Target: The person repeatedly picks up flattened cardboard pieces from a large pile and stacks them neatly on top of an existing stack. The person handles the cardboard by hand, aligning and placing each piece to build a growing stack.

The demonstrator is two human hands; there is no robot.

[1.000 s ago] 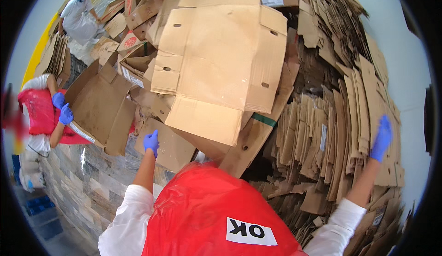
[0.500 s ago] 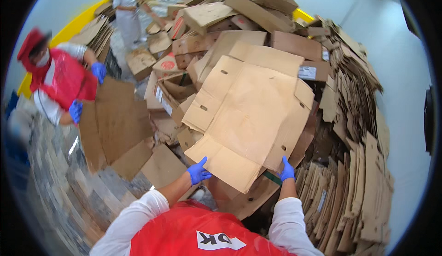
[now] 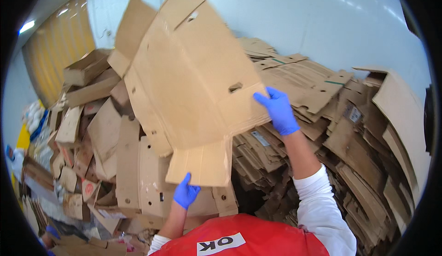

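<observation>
1. Now the flattened carton (image 3: 198, 76) stands raised and tilted across the centre of the frame, its top reaching the upper edge; half a second ago it lay on the heap with both hands at its near edge.
2. The right hand (image 3: 278, 111) has moved up to its right-hand edge, closed on the board near a slot, thumb across the face and the fingers partly hidden.
3. The left hand (image 3: 185, 194) is at the bottom flap, lower centre, thumb against the board; its fingers are too obscured to tell whether they grip or merely steady it.
4. So the board is now being handled rather than lying flat, and the right hand seems to take much of its weight; whether a far corner touches the heap cannot be told.
5. The view has swung too, showing more of the pale wall (image 3: 299, 21) behind.
6. Below and left spreads a jumbled heap of cartons (image 3: 103, 136), some still boxed; at right, flattened cardboard stacks (image 3: 359, 141) lean in uneven layers.
7. At upper left hangs a yellowish ribbed panel (image 3: 60, 21) beside a lit ceiling lamp (image 3: 26, 26); at lower left a co-worker's blue glove (image 3: 52, 231) shows, blurred.
</observation>
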